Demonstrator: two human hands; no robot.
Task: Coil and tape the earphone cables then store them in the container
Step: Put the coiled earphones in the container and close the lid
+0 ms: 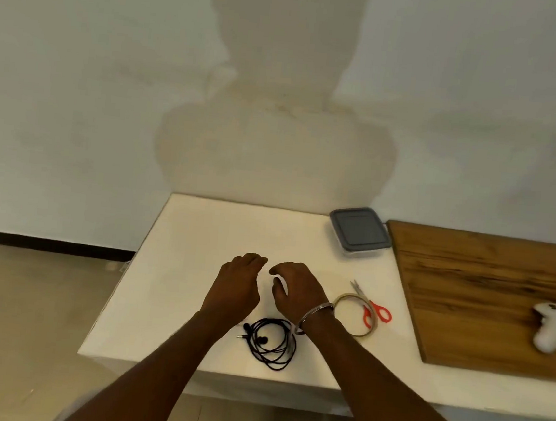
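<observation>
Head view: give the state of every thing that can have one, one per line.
container: lid on, closed.
earphone cable: loosely coiled, untaped, lying on the table.
tape roll: lying flat on the table.
scissors: blades closed, lying down.
left hand: fingers loosely curled, holding nothing.
right hand: fingers curled; whether it holds something is unclear.

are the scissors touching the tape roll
Touching. The head view shows the scissors lying across the right side of the tape roll, with one red handle loop overlapping its rim.
</observation>
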